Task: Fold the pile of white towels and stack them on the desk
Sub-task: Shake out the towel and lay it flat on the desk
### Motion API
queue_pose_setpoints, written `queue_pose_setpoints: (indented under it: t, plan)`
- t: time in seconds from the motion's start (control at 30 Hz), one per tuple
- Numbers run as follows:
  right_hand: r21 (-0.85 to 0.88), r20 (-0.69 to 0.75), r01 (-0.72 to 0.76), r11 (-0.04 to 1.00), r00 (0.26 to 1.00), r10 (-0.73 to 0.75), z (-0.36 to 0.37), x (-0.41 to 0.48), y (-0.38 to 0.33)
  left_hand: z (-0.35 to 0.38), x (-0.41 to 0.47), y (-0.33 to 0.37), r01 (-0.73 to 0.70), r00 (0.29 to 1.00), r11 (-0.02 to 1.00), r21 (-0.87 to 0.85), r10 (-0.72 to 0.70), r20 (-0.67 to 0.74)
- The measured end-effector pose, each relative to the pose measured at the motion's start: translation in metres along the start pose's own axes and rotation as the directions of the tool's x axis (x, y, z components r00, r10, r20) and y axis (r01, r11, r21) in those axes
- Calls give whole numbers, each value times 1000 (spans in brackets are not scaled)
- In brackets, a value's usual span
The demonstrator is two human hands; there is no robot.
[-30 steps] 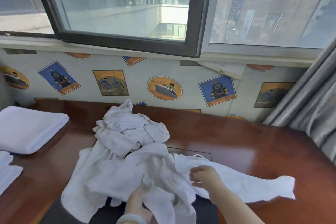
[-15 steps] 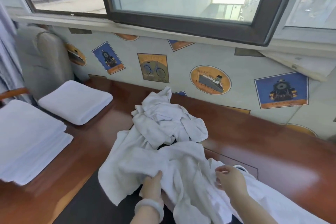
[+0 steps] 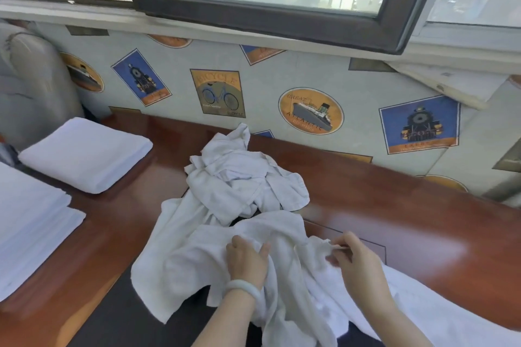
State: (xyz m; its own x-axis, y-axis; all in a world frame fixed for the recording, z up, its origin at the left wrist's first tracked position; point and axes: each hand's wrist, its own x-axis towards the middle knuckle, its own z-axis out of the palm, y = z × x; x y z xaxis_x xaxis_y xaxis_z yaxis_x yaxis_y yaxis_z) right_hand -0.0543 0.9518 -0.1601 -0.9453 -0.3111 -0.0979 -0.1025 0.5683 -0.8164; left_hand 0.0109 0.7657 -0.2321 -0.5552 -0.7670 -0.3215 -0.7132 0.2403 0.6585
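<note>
A crumpled pile of white towels (image 3: 242, 177) lies in the middle of the red-brown desk (image 3: 394, 214). One loose towel (image 3: 191, 259) spreads from the pile toward me. My left hand (image 3: 246, 260), with a pale bangle at the wrist, grips a fold of this towel. My right hand (image 3: 352, 259) pinches a towel edge between thumb and fingertips just to the right. A folded towel (image 3: 84, 153) sits at the desk's left, and a stack of folded towels (image 3: 28, 222) lies at the near left.
A wall with train, bicycle and ship pictures (image 3: 310, 110) runs behind the desk under a dark-framed window (image 3: 267, 17). A grey chair back (image 3: 36, 84) stands at the far left. A dark mat (image 3: 118, 315) lies under the towel near me.
The view has swung left, bringing the folded stack further into sight. My left hand has risen onto the towel and my right hand has moved up and now pinches its edge.
</note>
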Motion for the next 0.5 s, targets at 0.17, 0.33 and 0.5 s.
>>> queue_pose_setpoints:
  t: [0.17, 0.33, 0.5]
  plan:
    - [128, -10, -28, 991, 1000, 30, -33, 11, -13, 16, 37, -10, 224, 972, 965, 136, -230, 37]
    - [263, 130, -82, 961, 990, 49, -58, 15, -17, 10, 32, -4, 211, 976, 902, -377, -178, 122]
    - [327, 378, -102, 939, 925, -32, -83, 0, -28, -23, -34, 51, 108, 926, 622, -776, 222, 307]
